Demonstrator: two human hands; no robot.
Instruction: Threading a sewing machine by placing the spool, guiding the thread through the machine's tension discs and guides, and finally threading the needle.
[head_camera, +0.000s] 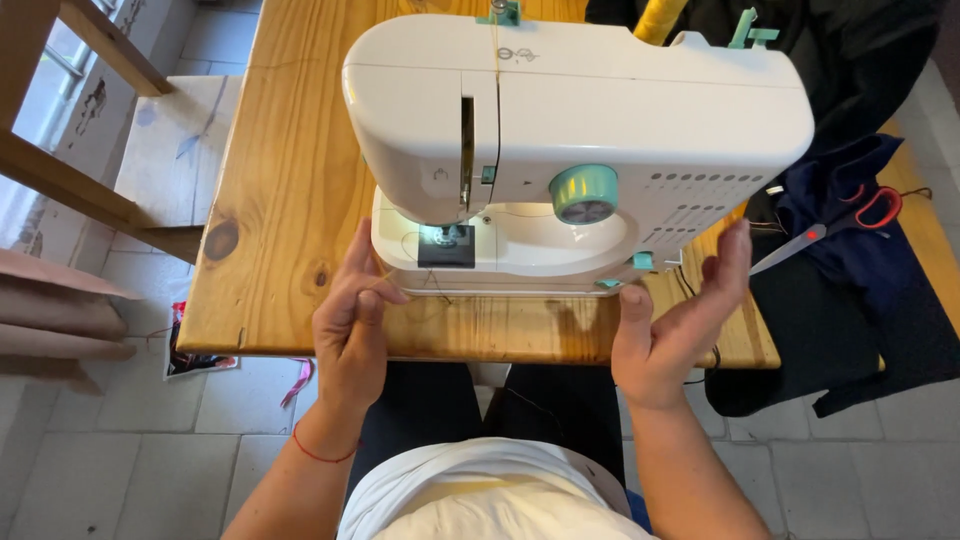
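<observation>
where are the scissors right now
In the head view, the red-handled scissors lie on the dark fabric at the table's right side, just beyond the right hand and the sewing machine.

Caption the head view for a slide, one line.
Both hands, left hand and right hand, flank a white sewing machine on a wooden table.
</observation>
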